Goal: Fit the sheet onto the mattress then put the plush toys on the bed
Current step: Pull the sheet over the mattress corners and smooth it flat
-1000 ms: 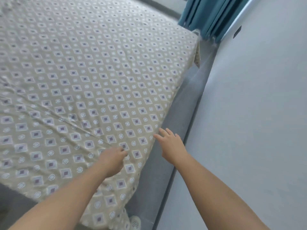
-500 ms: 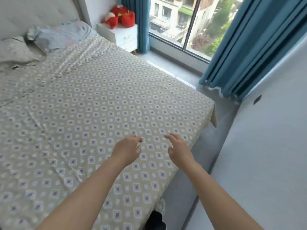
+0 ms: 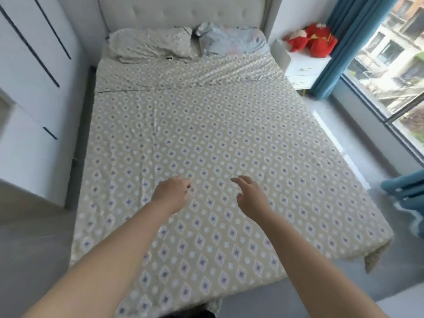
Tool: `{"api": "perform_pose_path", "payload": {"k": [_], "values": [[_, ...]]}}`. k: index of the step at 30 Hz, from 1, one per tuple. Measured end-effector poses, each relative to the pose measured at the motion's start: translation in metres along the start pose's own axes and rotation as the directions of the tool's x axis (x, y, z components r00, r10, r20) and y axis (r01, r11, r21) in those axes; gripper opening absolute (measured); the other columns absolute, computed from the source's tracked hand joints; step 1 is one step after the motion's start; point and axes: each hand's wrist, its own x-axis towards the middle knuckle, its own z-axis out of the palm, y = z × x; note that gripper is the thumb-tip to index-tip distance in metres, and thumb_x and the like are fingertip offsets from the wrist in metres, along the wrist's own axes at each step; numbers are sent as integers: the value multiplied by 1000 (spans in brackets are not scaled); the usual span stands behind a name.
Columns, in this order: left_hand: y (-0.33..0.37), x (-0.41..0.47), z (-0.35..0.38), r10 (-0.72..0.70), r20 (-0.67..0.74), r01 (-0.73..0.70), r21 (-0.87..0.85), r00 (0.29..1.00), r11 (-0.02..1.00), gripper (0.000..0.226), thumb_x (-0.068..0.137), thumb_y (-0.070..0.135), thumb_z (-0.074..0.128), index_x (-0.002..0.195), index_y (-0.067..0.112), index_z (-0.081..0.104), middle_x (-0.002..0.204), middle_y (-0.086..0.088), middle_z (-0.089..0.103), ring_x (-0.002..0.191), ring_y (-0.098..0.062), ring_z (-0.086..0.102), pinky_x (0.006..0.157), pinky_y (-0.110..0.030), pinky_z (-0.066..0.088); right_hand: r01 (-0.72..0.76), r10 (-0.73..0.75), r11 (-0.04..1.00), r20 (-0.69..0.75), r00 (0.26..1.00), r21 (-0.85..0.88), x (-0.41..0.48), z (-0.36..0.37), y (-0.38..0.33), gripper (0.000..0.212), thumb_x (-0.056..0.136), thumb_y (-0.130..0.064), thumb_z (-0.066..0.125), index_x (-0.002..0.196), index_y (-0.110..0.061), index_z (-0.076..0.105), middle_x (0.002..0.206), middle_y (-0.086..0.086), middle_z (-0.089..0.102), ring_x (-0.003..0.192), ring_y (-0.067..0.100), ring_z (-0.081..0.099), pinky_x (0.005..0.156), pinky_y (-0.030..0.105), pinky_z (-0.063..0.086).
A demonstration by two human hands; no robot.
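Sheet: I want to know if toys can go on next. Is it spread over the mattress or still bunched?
Spread: the sheet covers the mattress to its foot corners, with some wrinkles near the pillows.

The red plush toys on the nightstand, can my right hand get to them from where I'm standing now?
Probably not. The red plush toys sit on the white nightstand beside the headboard, while your right hand hovers over the sheet near the foot. Nothing blocks them, though.

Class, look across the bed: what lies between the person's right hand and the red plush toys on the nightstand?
In the head view, only patterned sheet lies between the right hand and the red plush toys on the white nightstand.
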Motion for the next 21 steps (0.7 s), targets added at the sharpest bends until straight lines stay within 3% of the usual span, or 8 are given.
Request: {"api": "perform_pose_path", "payload": {"k": [4,7,9,12,15,19,21], "values": [[-47,5,32,-50,25,49,10,998,999,27,96,17,38,116,17,56,115,1,57,102,-20,54,73,-30,40,84,-80,996,108,991,-30,47,50,-19,61,89,-1,44,144,-27,41,150,-2,37,134,23,39,101,36,44],[-92,25,82,-117,78,117,1,990,993,38,95,14,39,131,19,48,134,1,50,122,-21,47,94,-34,42,69,-56,996,202,978,-62,90,106,-15,64,92,-7,45,149,-30,29,157,-1,27,140,25,31,103,37,42],[-127,44,121,-163,128,161,24,978,987,53,94,14,42,145,22,33,152,-1,32,137,-22,32,108,-38,34,64,-24,988,271,962,-139,126,153,-10,66,96,-15,44,153,-33,15,162,0,12,148,28,15,110,43,35],[-174,78,172,-252,180,242,77,951,967,58,99,20,34,153,23,12,162,-3,1,149,-23,1,120,-44,13,79,15,958,320,947,-276,185,216,-6,66,101,-28,38,153,-36,-2,163,0,-8,150,29,-5,117,55,21],[-216,121,207,-245,93,233,120,965,965,61,102,26,26,154,24,-5,160,-2,-18,147,-23,-17,120,-48,-1,110,-8,934,286,958,-341,250,267,-15,64,103,-35,31,153,-37,-9,162,-1,-18,148,31,-16,116,62,11],[-265,174,238,-216,-84,225,120,973,967,59,103,30,18,151,24,-16,158,0,-25,146,-21,-23,119,-51,-6,153,-98,914,161,982,-376,322,329,-53,61,102,-35,27,153,-35,-8,161,-2,-20,148,29,-19,114,66,3],[-292,186,256,-239,-93,248,102,967,963,60,103,35,18,150,26,-19,158,1,-25,146,-20,-23,119,-51,-7,98,-62,923,108,992,-371,346,356,-72,59,101,-35,24,153,-35,-4,162,-1,-17,148,29,-19,113,68,0]]}}
